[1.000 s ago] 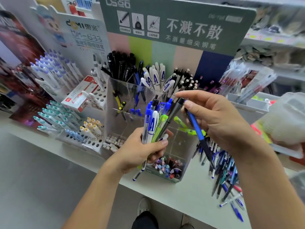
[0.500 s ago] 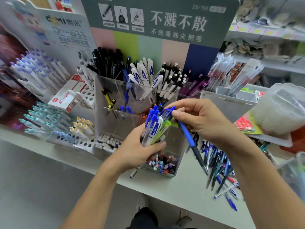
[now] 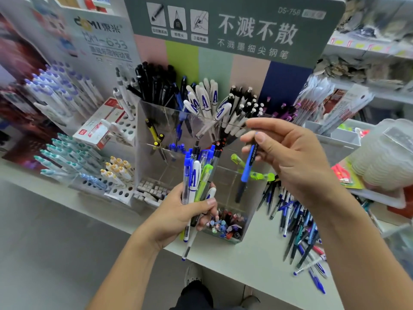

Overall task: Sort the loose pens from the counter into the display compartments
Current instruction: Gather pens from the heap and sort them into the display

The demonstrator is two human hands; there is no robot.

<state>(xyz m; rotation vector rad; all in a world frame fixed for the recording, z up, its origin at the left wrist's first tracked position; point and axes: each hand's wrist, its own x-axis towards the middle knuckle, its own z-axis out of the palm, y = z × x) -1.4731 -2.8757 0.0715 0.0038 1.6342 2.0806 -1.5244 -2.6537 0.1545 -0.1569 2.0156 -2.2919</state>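
My left hand (image 3: pixel 178 217) grips a bundle of pens (image 3: pixel 197 175) upright: blue, white, green and black ones. My right hand (image 3: pixel 288 153) pinches a blue-and-black pen (image 3: pixel 245 171) by its top, so it hangs tip-down in front of the clear display compartments (image 3: pixel 232 189), to the right of the bundle. Rear compartments hold black pens (image 3: pixel 156 83), white pens marked A (image 3: pixel 205 101) and black-and-white pens (image 3: pixel 243 104). A pile of loose pens (image 3: pixel 297 227) lies on the counter (image 3: pixel 252 265) below my right wrist.
A pen stand with holes (image 3: pixel 116 189) and teal and purple-capped pens stands at the left. A red-and-white box (image 3: pixel 98 128) lies behind it. A grey tray (image 3: pixel 339 139) and plastic packets sit at the right. Small caps fill the front compartment (image 3: pixel 225 222).
My right hand has lifted the blue-and-black pen up and to the right, away from the bundle in my left hand. The camera view has shifted slightly.
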